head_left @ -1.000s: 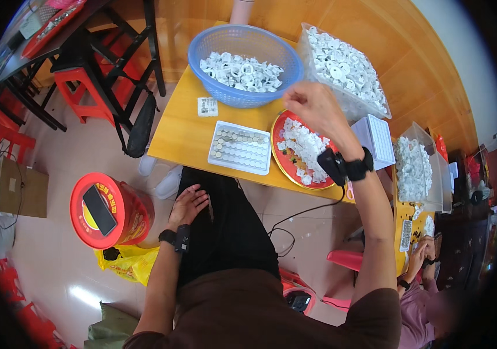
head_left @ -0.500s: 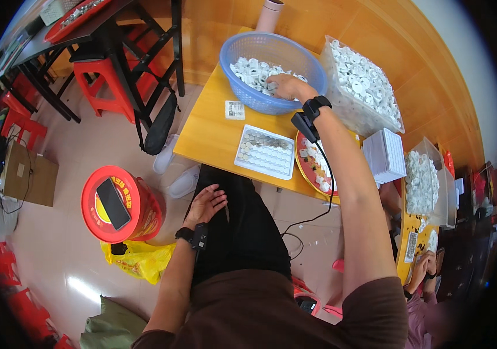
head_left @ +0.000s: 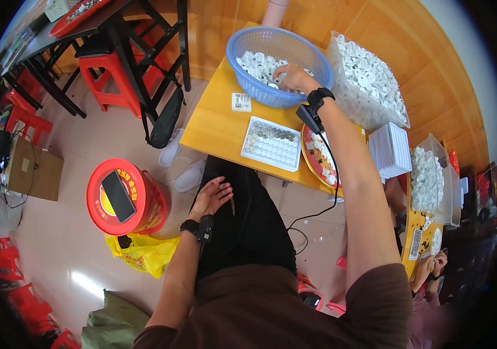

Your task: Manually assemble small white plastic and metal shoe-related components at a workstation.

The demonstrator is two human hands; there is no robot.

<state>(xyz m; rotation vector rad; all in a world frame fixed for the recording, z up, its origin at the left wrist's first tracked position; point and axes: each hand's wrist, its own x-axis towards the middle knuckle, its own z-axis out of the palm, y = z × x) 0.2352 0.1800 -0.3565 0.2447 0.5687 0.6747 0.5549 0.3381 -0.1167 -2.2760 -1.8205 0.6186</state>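
Note:
My right hand reaches into a blue perforated basket, its fingers bent down among small white plastic pieces. The fingertips are partly hidden, so whether they grip a piece is unclear. Resting palm up on my black-trousered thigh, my left hand is open with slightly curled fingers and holds nothing. Near the table's front edge lies a white tray with rows of round hollows; grey, coin-like discs fill its far rows. Beside it, a red plate with a yellow rim carries white bits, partly behind my right forearm.
A clear bin of white pieces and stacked white trays stand to the right. A cable hangs from my right wrist. At left, a phone lies on a red bucket. Another person's hands work at far right.
The view has shifted slightly, moving the whole scene a little. My right hand stays in the basket, its fingers now more bent and lifted. My left hand still rests on my thigh.

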